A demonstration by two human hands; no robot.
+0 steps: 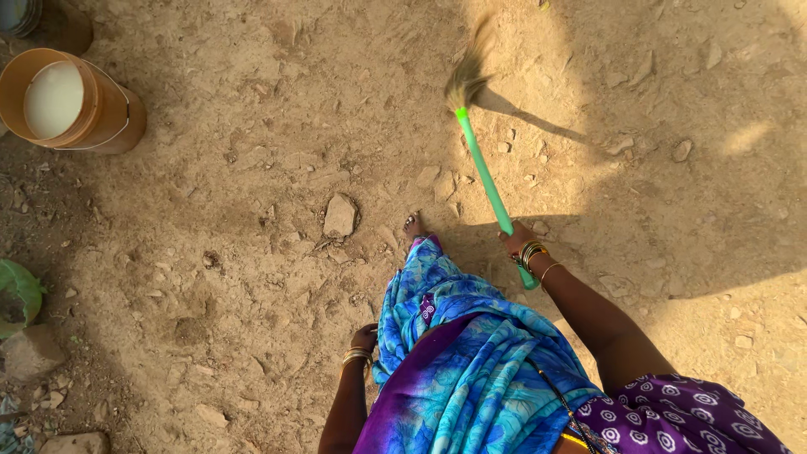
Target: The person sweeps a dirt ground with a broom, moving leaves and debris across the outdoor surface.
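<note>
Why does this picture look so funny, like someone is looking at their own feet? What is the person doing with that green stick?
The one picture comes from a camera worn on the person's head, so you look straight down their body at the bare, stony dirt ground. The right hand grips a broom with a bright green plastic handle and straw-coloured bristles; the bristles look blurred. The left hand hangs beside the blue and purple patterned cloth and seems to hold nothing. One bare foot peeks out in front. On the ground lie a flat pale stone and, top left, a round brown container with a whitish inside.
</note>
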